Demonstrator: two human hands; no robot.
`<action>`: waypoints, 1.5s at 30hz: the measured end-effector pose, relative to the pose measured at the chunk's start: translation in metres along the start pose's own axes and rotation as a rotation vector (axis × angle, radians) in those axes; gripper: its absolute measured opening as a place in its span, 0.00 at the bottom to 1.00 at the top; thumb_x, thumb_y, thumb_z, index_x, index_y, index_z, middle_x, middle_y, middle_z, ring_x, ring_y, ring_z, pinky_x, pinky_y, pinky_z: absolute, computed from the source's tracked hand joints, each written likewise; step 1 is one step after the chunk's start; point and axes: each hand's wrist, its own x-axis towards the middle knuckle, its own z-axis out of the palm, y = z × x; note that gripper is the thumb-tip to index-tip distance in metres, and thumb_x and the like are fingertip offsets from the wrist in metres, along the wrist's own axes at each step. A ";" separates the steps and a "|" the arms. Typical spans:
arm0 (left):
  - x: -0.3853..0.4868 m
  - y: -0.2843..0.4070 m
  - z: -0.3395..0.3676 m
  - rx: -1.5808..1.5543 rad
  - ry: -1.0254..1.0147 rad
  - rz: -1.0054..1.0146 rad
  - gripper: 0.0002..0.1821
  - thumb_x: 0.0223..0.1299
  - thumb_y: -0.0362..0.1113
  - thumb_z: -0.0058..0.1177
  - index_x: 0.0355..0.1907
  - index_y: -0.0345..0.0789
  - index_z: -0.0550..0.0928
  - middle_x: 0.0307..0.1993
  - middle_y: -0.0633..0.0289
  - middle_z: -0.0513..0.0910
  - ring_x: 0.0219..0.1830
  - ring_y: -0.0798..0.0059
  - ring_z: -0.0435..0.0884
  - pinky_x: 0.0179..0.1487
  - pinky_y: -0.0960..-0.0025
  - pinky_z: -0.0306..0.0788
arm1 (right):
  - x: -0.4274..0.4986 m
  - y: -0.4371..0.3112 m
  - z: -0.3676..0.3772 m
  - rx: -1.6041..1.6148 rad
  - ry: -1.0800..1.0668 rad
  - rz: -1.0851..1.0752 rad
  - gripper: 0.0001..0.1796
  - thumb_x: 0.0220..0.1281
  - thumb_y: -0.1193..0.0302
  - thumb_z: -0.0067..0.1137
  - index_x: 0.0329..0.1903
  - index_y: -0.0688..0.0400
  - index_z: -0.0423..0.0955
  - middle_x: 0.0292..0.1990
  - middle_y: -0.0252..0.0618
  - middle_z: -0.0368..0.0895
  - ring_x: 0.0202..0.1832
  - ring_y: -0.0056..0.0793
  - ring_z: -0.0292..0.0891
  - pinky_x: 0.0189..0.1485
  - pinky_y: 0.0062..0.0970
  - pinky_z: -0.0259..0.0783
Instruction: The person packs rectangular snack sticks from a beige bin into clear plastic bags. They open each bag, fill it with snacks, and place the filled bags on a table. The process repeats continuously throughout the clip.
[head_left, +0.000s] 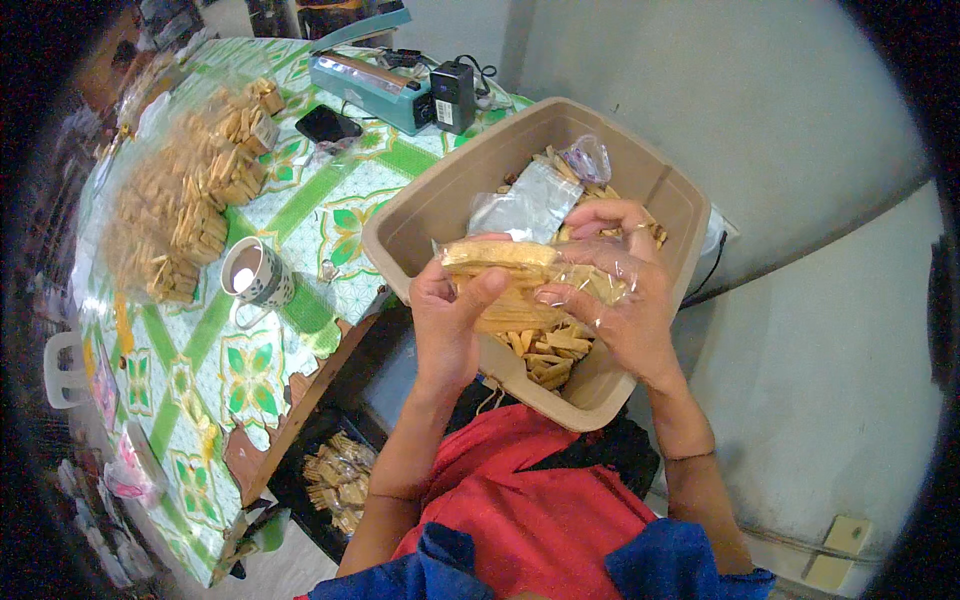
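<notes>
Both my hands hold a clear plastic bag of yellow snack sticks (506, 289) above a tan plastic bin (420, 199). My left hand (450, 322) grips the bag's left end, thumb on the front. On the other side, my right hand (630, 300) pinches the bag's right end, where the film is crinkled. Loose snack sticks (551, 349) lie in the bin beneath the bag. Farther back in the bin are a stack of clear plastic bags (529, 202) and a crumpled purple-tinted wrapper (587, 159), lying on more sticks.
On the table with a green-patterned cover (352, 176) sit many filled bags (199, 195), a patterned mug (259, 277), a black phone (328, 124), a teal impulse sealer (371, 82) and a black device (452, 96). Below the table edge, a dark container holds more filled bags (341, 480). A wall (750, 112) rises at right.
</notes>
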 end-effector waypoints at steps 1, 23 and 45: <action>0.000 0.000 0.001 0.031 -0.008 0.004 0.19 0.49 0.30 0.59 0.45 0.27 0.75 0.41 0.58 0.79 0.41 0.75 0.78 0.48 0.71 0.72 | 0.000 0.003 0.001 0.037 -0.029 0.037 0.16 0.36 0.70 0.71 0.32 0.60 0.79 0.42 0.39 0.68 0.44 0.29 0.67 0.46 0.26 0.66; -0.003 -0.006 -0.006 0.040 0.021 0.035 0.22 0.46 0.31 0.60 0.46 0.28 0.72 0.41 0.57 0.78 0.42 0.72 0.78 0.50 0.70 0.70 | 0.001 0.013 -0.001 0.136 -0.102 0.099 0.10 0.41 0.72 0.67 0.30 0.60 0.78 0.42 0.37 0.70 0.46 0.27 0.67 0.52 0.26 0.61; 0.014 0.006 -0.003 -0.456 0.176 -0.097 0.10 0.65 0.41 0.41 0.39 0.37 0.70 0.22 0.74 0.60 0.22 0.86 0.57 0.28 0.79 0.55 | 0.002 0.209 0.038 -0.283 -1.138 0.328 0.09 0.32 0.72 0.62 0.19 0.65 0.76 0.16 0.45 0.76 0.19 0.33 0.74 0.22 0.34 0.66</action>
